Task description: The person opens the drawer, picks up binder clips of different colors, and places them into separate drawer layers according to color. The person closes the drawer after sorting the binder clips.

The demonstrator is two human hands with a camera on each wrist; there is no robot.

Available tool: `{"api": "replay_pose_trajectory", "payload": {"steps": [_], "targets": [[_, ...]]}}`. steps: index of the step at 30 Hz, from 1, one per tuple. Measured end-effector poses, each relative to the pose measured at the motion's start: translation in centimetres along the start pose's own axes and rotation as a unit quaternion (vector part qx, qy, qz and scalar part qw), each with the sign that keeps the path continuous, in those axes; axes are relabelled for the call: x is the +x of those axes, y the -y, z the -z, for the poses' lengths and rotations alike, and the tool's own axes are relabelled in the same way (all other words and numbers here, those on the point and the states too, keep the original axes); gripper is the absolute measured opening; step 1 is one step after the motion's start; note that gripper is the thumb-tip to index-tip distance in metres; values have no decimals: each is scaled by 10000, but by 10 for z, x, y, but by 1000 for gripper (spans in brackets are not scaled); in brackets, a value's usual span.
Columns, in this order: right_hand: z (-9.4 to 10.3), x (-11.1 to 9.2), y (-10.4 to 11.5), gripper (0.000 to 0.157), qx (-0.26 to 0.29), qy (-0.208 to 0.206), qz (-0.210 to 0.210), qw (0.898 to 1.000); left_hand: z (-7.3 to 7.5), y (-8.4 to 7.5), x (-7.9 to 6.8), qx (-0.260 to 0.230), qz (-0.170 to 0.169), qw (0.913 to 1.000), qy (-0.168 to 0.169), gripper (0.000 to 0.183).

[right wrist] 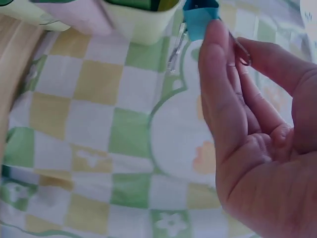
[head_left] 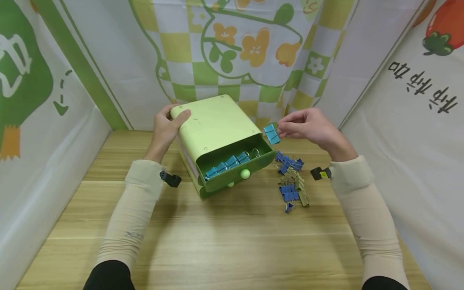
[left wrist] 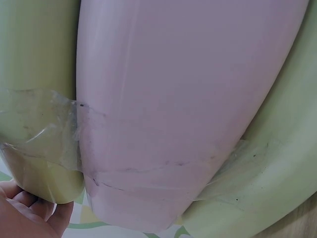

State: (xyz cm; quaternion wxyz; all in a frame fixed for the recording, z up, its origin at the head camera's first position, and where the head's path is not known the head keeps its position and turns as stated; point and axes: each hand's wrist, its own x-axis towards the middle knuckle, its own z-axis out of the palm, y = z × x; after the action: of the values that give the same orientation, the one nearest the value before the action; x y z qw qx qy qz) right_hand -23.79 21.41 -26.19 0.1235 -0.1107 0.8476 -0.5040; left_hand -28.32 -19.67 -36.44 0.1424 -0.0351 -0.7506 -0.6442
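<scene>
A light green drawer box [head_left: 217,121] stands askew on the table, its dark green upper drawer [head_left: 262,163] pulled out. My left hand [head_left: 164,131] grips the box's back left corner, thumb on top; fingers curl at its edge in the left wrist view. Inside the drawer, several teal binder clips [head_left: 232,162] lie in a row. By a wire handle, my right hand [head_left: 308,127] pinches another teal binder clip [head_left: 272,134], just beyond the drawer's right side. The right wrist view shows this clip's teal body [right wrist: 200,22] above the fingertips.
Right of the drawer, blue binder clips [head_left: 289,193] and olive-gold binder clips [head_left: 301,188] lie in a loose heap on the wooden table [head_left: 235,241]. A checked cloth [head_left: 181,48] hangs behind the box. White printed panels [head_left: 409,133] border both sides.
</scene>
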Motion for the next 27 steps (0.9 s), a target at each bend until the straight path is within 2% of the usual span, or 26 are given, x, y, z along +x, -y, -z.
{"api": "replay_pose_trajectory", "payload": {"steps": [4, 8, 13, 17, 22, 24, 27], "targets": [[-10, -8, 13, 23, -1048, -5, 416, 9936, 0, -1, 0, 17, -14, 10000, -34, 61], [-24, -12, 21, 15, -2075, -111, 760, 9752, -1, -2, 0, 30, 17, 10000, -17, 61], [-47, -13, 32, 11, -2884, -273, 1076, 9511, -1, -2, -1, 33, 35, 10000, -26, 62], [-62, -11, 39, 13, -3218, -189, 1256, 9382, 0, -2, -1, 47, 57, 10000, -2, 63], [-75, -1, 39, 13, -3305, 84, 1551, 9310, 1, -2, -2, 68, 55, 10000, 4, 63], [-78, 3, 38, 12, -3278, 210, 1548, 9317, 1, -2, -2, 62, 73, 10000, 4, 63], [-79, 7, 34, 13, -3112, 416, 1456, 9382, 1, -2, -1, 41, 85, 10000, 14, 64]]}}
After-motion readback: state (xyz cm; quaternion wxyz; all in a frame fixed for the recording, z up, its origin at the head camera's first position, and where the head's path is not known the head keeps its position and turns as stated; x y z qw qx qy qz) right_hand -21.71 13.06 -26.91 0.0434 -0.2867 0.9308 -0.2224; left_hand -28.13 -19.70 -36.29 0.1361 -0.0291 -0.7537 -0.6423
